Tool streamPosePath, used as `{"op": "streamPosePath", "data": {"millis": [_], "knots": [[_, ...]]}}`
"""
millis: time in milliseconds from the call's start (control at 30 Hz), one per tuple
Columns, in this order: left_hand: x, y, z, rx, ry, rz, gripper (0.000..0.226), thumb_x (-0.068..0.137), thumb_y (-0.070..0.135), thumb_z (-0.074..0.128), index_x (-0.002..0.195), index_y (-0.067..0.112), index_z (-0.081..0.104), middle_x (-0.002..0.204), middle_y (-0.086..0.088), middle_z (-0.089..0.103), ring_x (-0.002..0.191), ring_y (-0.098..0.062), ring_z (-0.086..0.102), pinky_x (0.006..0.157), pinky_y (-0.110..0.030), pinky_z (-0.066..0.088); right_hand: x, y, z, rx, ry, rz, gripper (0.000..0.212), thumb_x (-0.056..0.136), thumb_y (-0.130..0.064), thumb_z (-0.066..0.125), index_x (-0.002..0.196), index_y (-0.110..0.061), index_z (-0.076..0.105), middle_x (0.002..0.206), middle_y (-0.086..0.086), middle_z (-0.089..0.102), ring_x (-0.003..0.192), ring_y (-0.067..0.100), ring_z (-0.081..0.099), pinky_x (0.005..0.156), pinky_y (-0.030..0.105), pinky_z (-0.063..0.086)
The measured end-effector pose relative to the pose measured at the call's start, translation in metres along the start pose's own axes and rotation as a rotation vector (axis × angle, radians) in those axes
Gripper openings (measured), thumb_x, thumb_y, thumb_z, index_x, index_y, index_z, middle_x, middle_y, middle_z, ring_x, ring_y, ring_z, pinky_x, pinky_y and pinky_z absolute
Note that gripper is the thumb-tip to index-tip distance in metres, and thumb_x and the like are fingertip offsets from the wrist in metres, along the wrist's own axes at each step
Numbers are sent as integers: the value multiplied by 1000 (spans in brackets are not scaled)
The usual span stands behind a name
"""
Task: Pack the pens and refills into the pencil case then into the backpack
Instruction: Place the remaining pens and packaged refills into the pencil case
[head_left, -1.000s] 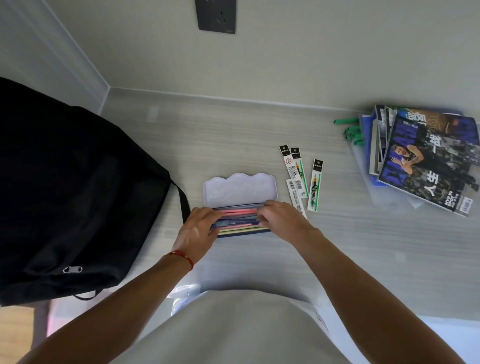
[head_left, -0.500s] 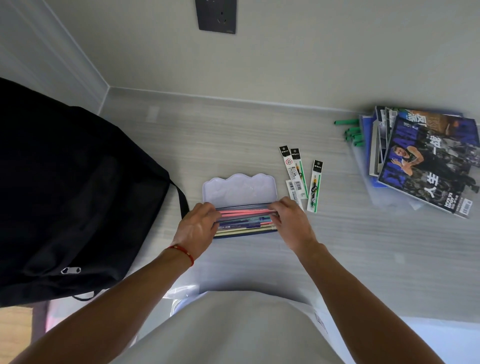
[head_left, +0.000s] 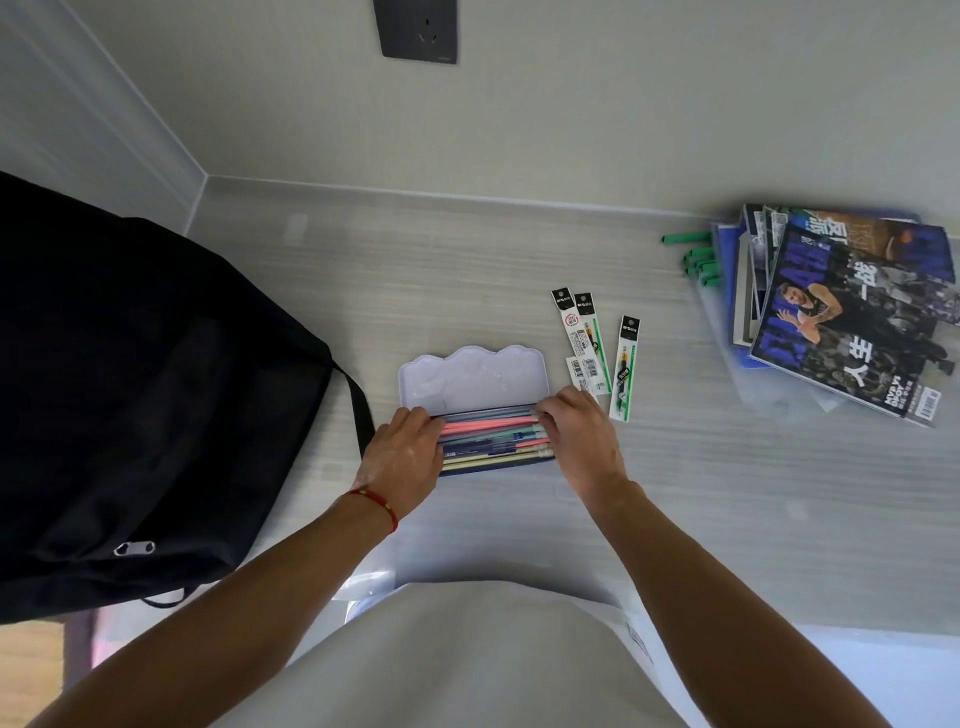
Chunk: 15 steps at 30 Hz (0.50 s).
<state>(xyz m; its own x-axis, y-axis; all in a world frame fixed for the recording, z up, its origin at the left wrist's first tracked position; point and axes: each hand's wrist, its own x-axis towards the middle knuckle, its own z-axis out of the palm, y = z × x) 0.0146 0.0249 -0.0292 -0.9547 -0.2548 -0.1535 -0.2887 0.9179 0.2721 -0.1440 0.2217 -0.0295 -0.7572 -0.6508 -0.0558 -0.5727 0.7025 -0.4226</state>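
Note:
An open pencil case (head_left: 470, 379) lies in the middle of the desk, its pale scalloped lid folded back. Several pens (head_left: 491, 436), pink, teal, blue and yellow, lie side by side in its tray. My left hand (head_left: 402, 457) rests on the left end of the tray, fingers on the pen ends. My right hand (head_left: 576, 436) presses on the right end of the pens. Several packaged refills (head_left: 589, 343) lie on the desk just right of the case, one (head_left: 625, 369) apart from the rest. A black backpack (head_left: 145, 395) stands at the left.
A stack of magazines (head_left: 852, 312) sits at the far right on a clear plastic sleeve. Green pens (head_left: 698, 257) stick out beside it. A dark wall socket (head_left: 418, 31) is above. The wall corner lies behind the backpack.
My right hand slid from the middle of the pens to their right end. My left hand stayed at the left end, and the pens now show between the hands.

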Motion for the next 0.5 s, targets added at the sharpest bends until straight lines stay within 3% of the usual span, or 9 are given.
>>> {"op": "streamPosePath", "data": {"millis": [233,367,500], "knots": [[2,2,-1,59,-41,16,26,92,21,61,115,10,62,107,-10,62,96,-26,61,80,-41,59,-13,14,2,53,8,46,17,94,-14,68,110,-12,75,99,8,62,91,24,62,70,39,58],[3,5,-4,74,-73,7,28,91,24,63,115,10,61,107,-11,63,95,-26,62,80,-40,58,-8,14,2,100,18,41,15,93,-13,70,106,-13,77,97,7,63,82,25,64,62,34,55],[2,6,-8,63,-77,0,27,90,22,64,114,11,61,105,-10,65,94,-26,62,82,-40,57,3,20,-4,172,136,204,10,93,-12,69,101,-12,73,101,9,67,84,30,67,65,41,59]]}}
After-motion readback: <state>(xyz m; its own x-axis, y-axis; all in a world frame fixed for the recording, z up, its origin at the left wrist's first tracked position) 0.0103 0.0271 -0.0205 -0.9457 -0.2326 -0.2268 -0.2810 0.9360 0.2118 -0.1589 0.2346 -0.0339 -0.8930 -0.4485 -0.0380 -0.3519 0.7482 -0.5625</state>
